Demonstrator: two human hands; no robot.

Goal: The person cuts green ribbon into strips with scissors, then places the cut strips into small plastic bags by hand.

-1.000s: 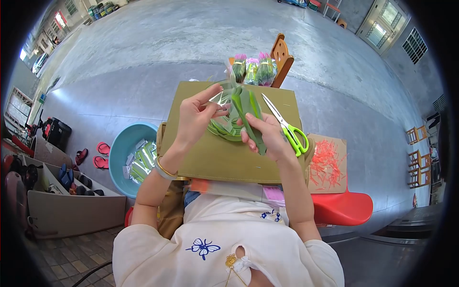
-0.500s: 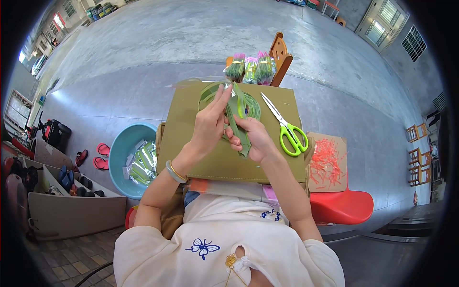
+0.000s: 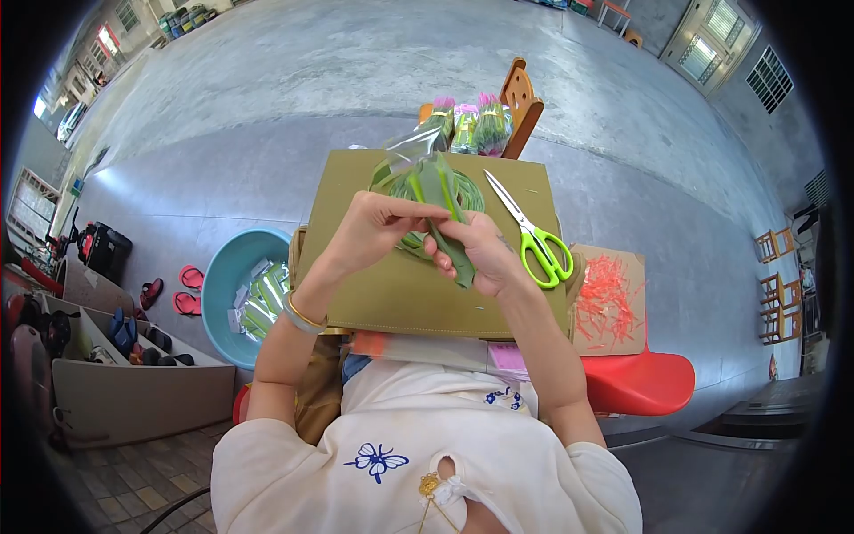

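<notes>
1. Fingers [image 3: 418, 214] of the left hand [image 3: 374, 233], spread flat half a second ago, now curl closed on the green bundle [image 3: 438, 191].
2. Right hand [image 3: 485, 254] stays clamped around the bundle's lower end, above the bench [image 3: 356, 285].
3. Clear sleeve [image 3: 411, 142] now stands over its top; wrapping likely progresses.

The near half of the surface [image 3: 418, 307] lies bare from its left edge to its near right corner, giving open passage along the near edge. Toward the right edge the scissors [image 3: 532, 236] lie slantwise, blocking that side. At the far edge, a coil of green ribbon [image 3: 467, 191] fills the middle, and bundles of wrapped stems [image 3: 470, 125] stand just beyond it. The far left corner stays open.
</notes>
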